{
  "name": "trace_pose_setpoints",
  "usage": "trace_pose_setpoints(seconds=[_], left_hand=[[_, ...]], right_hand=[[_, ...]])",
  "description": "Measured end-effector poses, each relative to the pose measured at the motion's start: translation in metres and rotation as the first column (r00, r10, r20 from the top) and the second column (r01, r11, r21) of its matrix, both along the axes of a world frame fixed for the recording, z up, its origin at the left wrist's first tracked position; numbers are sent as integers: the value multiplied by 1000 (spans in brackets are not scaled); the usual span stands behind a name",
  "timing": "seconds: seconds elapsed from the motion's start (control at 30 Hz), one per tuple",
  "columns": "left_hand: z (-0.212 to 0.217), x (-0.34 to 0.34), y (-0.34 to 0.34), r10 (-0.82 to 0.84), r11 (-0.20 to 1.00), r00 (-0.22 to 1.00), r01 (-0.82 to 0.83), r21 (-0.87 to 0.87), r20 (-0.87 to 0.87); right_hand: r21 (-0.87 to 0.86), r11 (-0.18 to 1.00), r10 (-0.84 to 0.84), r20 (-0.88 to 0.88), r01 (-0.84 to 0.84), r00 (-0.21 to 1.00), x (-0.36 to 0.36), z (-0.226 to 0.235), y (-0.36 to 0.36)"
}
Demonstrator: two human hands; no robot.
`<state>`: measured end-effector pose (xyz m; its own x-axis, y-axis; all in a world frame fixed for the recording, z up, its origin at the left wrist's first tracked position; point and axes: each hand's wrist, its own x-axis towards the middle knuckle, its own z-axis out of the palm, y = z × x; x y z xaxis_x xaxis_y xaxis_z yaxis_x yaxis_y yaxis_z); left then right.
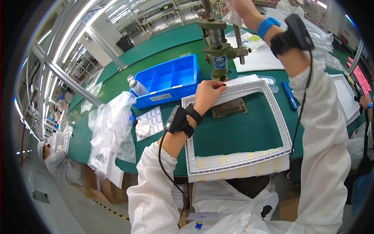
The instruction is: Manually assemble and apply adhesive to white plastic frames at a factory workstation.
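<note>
L hand (pixel 208 93) pressed flat, fingers curled down on the far top edge of the large white rectangular plastic frame (pixel 282 128), pinning it to the green work table (pixel 230 134) right by the base of the grey-green metal hand press (pixel 218 43). R hand (pixel 237 7) raised high at the press top, closed on a white crumpled cloth (pixel 232 17); can't tell if it also grips the press lever. Both wrists carry black strap-on devices w/ cables. Frame lies flat in front of the person, near edge overhanging the table; a small dark metal plate (pixel 229 107) sits inside its opening, near the L hand. Blue plastic divided bin (pixel 169 80) to the left, small white bottle (pixel 137 86) just beside it, clear plastic bags (pixel 111 124) further left. Blue pen (pixel 289 95) right of the frame.
</note>
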<state>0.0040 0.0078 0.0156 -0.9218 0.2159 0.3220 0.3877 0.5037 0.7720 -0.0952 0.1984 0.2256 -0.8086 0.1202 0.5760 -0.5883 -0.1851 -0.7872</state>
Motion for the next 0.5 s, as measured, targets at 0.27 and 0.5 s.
trace_pose_setpoints(seconds=[0.27,0.5], left_hand=[[-2,0,-1,26,999,1000,-26,-44,8],[0,1,0,22,998,1000,-23,-59,-9]], right_hand=[[58,994,-70,-295,91,953,154,-42,4],[194,979,30,-418,57,908,194,-91,16]])
